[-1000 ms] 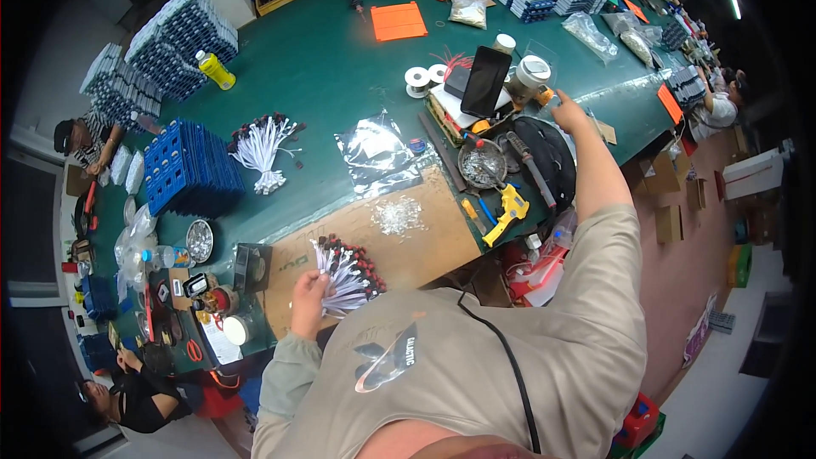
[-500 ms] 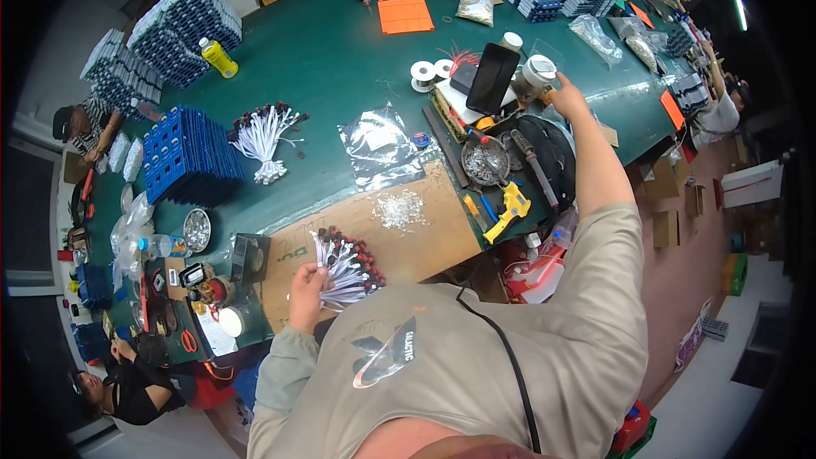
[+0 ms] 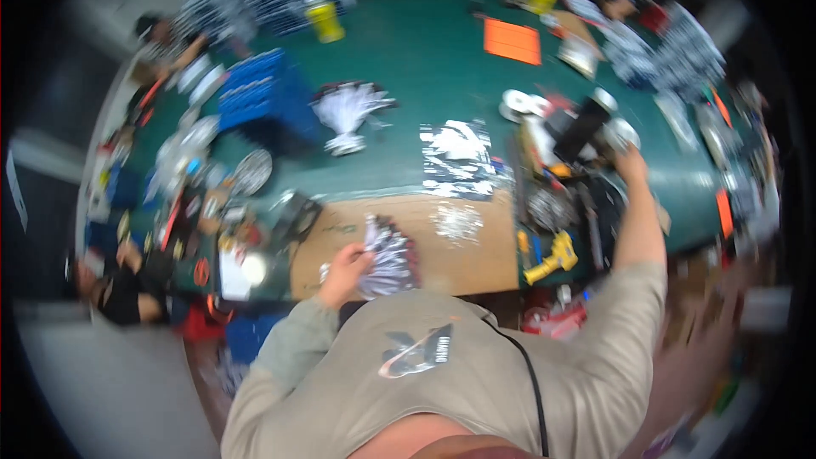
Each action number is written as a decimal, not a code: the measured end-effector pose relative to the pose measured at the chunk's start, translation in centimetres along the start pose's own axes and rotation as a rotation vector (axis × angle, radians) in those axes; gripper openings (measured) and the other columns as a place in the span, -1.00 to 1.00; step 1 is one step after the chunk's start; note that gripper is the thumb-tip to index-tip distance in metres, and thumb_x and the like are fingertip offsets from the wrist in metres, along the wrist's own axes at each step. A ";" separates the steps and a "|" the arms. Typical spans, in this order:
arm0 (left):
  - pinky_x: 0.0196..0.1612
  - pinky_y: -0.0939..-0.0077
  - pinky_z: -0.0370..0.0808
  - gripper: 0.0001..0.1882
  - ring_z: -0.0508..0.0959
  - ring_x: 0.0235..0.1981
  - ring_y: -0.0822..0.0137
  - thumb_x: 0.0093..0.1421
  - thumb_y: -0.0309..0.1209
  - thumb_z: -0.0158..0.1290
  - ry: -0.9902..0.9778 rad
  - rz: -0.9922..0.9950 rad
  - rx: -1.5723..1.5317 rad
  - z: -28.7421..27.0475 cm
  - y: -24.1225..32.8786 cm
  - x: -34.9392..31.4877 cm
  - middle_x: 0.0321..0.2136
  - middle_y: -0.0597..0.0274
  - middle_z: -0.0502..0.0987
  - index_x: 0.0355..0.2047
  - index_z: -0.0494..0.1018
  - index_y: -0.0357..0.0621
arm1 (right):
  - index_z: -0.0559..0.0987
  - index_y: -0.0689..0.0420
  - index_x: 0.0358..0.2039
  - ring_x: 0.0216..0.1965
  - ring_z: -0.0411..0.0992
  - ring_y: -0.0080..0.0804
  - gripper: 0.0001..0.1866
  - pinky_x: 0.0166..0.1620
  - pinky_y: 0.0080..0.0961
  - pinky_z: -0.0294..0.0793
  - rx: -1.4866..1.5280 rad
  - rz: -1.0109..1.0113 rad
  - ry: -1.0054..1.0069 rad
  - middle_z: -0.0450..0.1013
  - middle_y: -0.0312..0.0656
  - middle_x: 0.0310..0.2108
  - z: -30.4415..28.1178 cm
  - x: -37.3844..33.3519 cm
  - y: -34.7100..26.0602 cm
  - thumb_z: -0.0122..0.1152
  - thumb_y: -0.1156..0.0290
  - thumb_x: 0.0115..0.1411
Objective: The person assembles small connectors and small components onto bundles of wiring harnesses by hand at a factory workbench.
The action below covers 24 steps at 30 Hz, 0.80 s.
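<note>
The whole picture is smeared by motion. At the near edge of a cardboard sheet, my left hand pinches at the left side of a bundle of white wire leads with dark red and black ends. Stretched out far to the right, my right hand is closed around the near side of a cup with a white lid; its fingers are partly hidden. A dark phone leans just left of that cup. Small whitish pieces lie scattered on the cardboard, right of the leads.
A yellow glue gun and a metal bowl sit near my right arm. Beyond the cardboard lie a clear plastic bag, another lead bundle and stacked blue trays. Other people sit along the green table's left and far sides.
The view has swung, so the table has shifted to the right in the picture and blurred. Both hands stay at the same things: my left at the leads, my right at the cup.
</note>
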<state>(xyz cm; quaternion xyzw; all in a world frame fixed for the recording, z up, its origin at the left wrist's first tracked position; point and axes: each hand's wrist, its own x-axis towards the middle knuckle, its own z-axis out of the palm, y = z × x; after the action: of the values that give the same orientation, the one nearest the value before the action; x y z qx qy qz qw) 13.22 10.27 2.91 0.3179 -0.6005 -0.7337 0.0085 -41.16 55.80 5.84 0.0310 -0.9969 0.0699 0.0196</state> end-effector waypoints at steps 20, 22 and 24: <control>-0.24 0.51 0.46 -0.75 0.50 -0.36 0.43 0.23 -0.38 0.08 0.077 -0.059 -0.008 0.7 0.0 0.2 -0.38 0.27 0.51 -0.13 0.39 -0.21 | 0.46 0.19 0.05 0.02 0.41 0.04 -0.43 0.05 -0.17 0.39 -0.114 -0.105 -0.106 0.43 0.17 -0.03 -1.9 1.4 -1.6 0.10 0.16 0.04; -0.25 0.52 0.45 -0.77 0.50 -0.38 0.42 0.23 -0.41 0.07 0.059 -0.062 -0.023 0.1 -0.2 0.4 -0.38 0.26 0.51 -0.14 0.39 -0.23 | 0.47 -0.05 0.08 0.03 0.41 -0.01 -0.47 0.07 -0.20 0.38 -0.003 -0.007 0.043 0.46 0.02 -0.01 -2.9 1.3 -1.6 0.02 0.28 0.03; -0.25 0.53 0.45 -0.79 0.50 -0.39 0.43 0.23 -0.43 0.06 0.055 -0.081 -0.038 0.0 -0.7 0.8 -0.39 0.26 0.51 -0.16 0.39 -0.24 | 0.51 -0.14 0.05 0.02 0.42 -0.06 -0.53 0.06 -0.23 0.39 0.054 0.057 0.038 0.46 0.00 -0.02 -5.4 1.0 -5.4 -0.03 0.28 0.08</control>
<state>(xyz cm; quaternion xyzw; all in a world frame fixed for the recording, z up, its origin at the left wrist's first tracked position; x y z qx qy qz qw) 12.81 10.10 1.95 0.3617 -0.5727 -0.7356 0.0013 -41.63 51.19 11.96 0.0020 -0.9945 0.0982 0.0358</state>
